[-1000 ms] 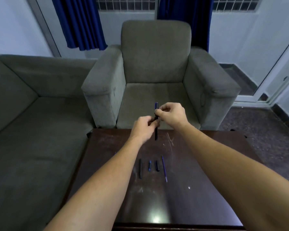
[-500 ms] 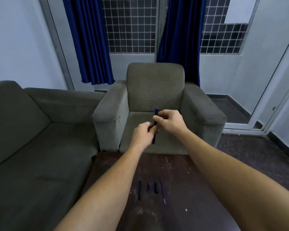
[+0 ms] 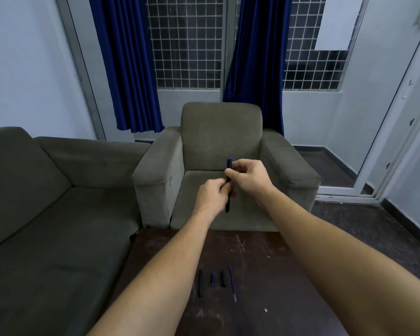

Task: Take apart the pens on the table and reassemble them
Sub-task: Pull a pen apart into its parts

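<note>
I hold a dark pen with a blue clip (image 3: 228,200) upright in the air above the far edge of the table. My left hand (image 3: 210,194) grips its middle and my right hand (image 3: 246,177) pinches its upper part. On the dark brown table (image 3: 264,275) below lie parts of another pen in a row: a black barrel (image 3: 200,283), a short blue piece (image 3: 213,279), a short black piece (image 3: 222,279) and a thin blue refill (image 3: 232,283).
A grey armchair (image 3: 221,137) stands just beyond the table. A grey sofa (image 3: 46,202) runs along the left. Blue curtains (image 3: 124,64) hang by a barred window, and a glass door (image 3: 374,141) is at the right.
The camera has tilted upward, so the table and the parts sit lower in view. Both hands keep the same hold on the pen.
</note>
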